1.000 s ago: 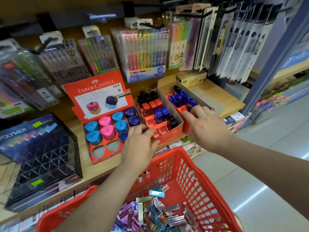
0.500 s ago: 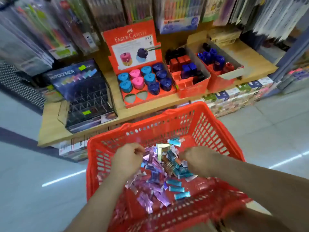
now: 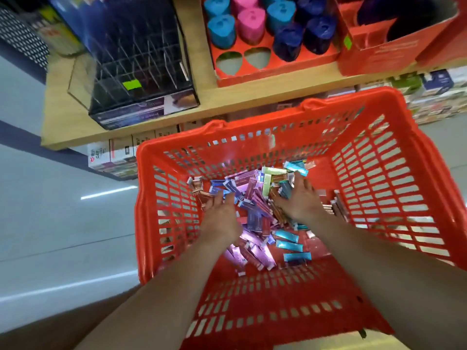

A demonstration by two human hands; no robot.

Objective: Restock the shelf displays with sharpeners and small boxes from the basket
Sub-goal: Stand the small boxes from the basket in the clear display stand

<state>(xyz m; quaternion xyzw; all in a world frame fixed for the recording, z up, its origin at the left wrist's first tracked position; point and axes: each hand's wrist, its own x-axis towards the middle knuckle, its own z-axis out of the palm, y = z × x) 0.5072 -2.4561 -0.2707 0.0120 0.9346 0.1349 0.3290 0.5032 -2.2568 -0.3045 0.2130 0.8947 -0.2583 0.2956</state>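
Below shelf [image 3: 202, 97]: left hand [image 3: 222, 212], right hand [image 3: 300, 203] among boxes [image 3: 255, 198]

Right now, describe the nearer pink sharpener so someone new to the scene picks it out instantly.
On the wooden shelf beyond the red basket sits a red sharpener tray. The nearer pink sharpener stands just behind its right empty slot, flanked by light-blue sharpeners.

One basket [image 3: 252, 130], two hands [image 3: 221, 213] [image 3: 300, 200], two empty slots [image 3: 229, 63] (boxes [image 3: 255, 195] uncountable).

L hand [image 3: 222, 213], R hand [image 3: 299, 201], fingers extended
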